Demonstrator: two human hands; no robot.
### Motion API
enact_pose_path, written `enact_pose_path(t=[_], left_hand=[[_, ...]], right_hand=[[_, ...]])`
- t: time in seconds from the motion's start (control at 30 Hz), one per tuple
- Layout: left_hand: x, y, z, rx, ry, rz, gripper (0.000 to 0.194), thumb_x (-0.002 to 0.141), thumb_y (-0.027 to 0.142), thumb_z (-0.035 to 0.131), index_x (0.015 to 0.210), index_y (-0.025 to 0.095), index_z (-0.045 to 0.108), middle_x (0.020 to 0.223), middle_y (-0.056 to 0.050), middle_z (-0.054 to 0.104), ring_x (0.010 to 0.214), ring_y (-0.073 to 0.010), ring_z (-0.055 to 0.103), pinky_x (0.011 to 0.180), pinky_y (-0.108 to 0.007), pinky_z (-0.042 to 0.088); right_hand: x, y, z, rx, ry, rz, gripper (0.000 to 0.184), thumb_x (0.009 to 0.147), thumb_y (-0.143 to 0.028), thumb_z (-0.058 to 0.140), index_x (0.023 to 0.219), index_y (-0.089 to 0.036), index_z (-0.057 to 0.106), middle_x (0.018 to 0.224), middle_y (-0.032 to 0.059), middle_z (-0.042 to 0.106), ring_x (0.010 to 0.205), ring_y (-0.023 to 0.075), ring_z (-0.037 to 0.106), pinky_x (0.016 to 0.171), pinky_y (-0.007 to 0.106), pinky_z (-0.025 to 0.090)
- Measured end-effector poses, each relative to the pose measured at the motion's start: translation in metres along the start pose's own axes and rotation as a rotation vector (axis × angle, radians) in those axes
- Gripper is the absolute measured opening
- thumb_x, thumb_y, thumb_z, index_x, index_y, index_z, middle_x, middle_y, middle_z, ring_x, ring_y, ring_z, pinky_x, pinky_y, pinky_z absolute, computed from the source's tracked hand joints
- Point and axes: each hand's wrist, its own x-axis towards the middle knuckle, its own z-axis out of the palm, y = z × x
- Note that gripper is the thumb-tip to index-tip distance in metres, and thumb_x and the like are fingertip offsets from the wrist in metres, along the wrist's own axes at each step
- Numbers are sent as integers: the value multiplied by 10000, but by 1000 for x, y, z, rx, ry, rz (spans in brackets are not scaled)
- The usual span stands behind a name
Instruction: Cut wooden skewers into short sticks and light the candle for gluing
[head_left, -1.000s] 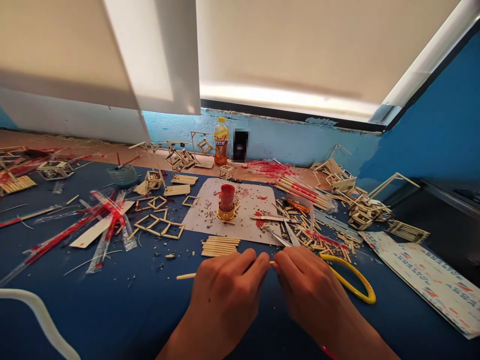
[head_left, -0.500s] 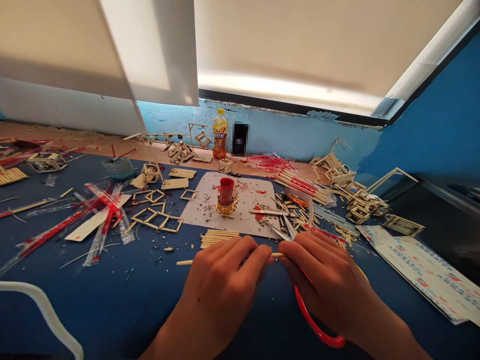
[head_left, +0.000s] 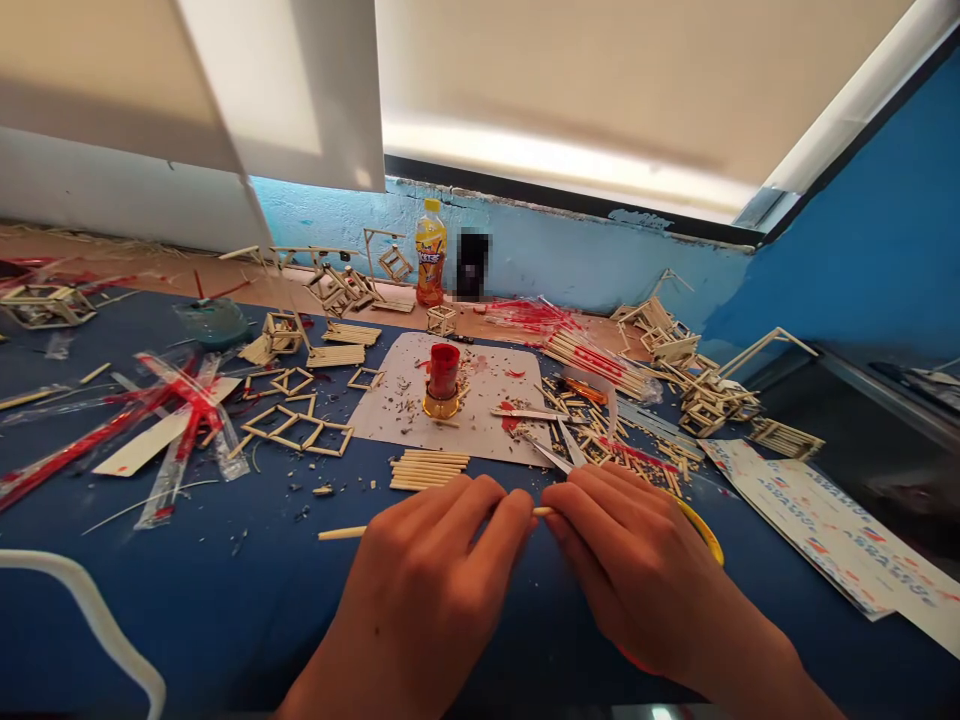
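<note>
A light blue wall (head_left: 570, 258) stands behind a messy dark blue table (head_left: 225, 610). From far off, I see my left hand (head_left: 427, 560) pinching a pale stick (head_left: 342, 533), and my right hand (head_left: 637, 540) pinching it too, with a tiny bit showing between them. The stick is just this side of a row of short sticks (head_left: 430, 468). The scissors (head_left: 571, 445) poke out past my right hand, blades apart — I can't tell how they are gripped.

If I bend too hard, the stick might snap. If my right hand swings, the blades could push the row crooked.

I count two hands, one pair of scissors, one bottle (head_left: 430, 262), one red cup (head_left: 444, 370) and two flat stick mats (head_left: 336, 356) — the short sticks are too squeezed to count.
</note>
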Motion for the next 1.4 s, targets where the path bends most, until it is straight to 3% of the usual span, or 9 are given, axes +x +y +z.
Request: enact_pose_path(t=[0.3,0.67,0.8,1.03,1.4], left_hand=[[0,3,-1,22,11,12,152,981,73,593,890,195,608,736,21,614,633,-187,559,603,-358,367],[-1,5,0,19,-15,7,129,998,96,572,928,191,624,728,28,609,595,-180,576,560,-350,371],[1,4,3,3,-27,18,193,1019,101,528,872,191,614,701,20,578,563,-179,562,523,-348,371],[-1,7,5,-26,57,39,210,1044,103,466,928,160,632,710,6,614,558,-167,584,492,-329,397],[-7,14,7,-79,51,22,183,1019,85,511,946,131,672,649,14,577,508,-147,529,454,-293,385]], right_hand=[[-6,1,2,-60,3,-37,232,1040,-100,472,842,-184,559,726,11,498,667,186,403,664,349,291],[-7,1,3,-30,8,-48,176,1030,-68,461,940,-153,586,752,21,506,685,190,431,659,347,311],[-7,-2,7,-69,65,-52,180,1018,-54,481,919,-153,593,735,24,495,678,194,414,656,350,315],[-9,-9,15,-35,190,-36,230,1000,-14,483,841,-161,561,706,17,469,651,177,382,617,347,288],[-18,-9,18,1,169,-42,226,1001,-10,479,850,-164,546,710,13,457,656,175,362,628,349,287]])
